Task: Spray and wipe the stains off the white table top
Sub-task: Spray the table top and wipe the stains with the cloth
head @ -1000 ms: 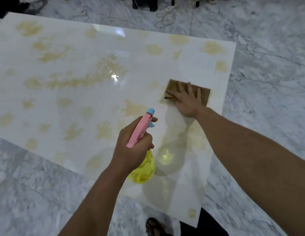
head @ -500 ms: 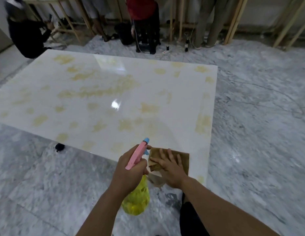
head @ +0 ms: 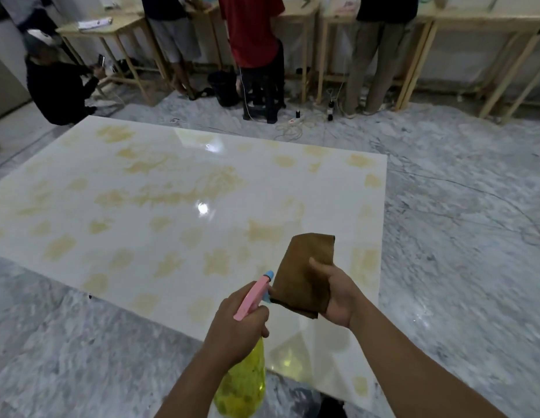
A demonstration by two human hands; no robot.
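The glossy white table top fills the middle of the view and carries several yellowish stains. My left hand grips a spray bottle with a yellow body and a pink trigger head, held over the near edge with the blue nozzle pointing away from me. My right hand holds a brown cloth lifted off the surface, just right of the nozzle, its face turned toward me.
Grey marble floor surrounds the table top. Beyond the far edge, people stand at wooden tables; one person in black crouches at the far left. Cables and a power strip lie on the floor there.
My right hand has lifted the cloth off the table top and holds it up beside the nozzle. The view has tilted upward, showing the far room and people.
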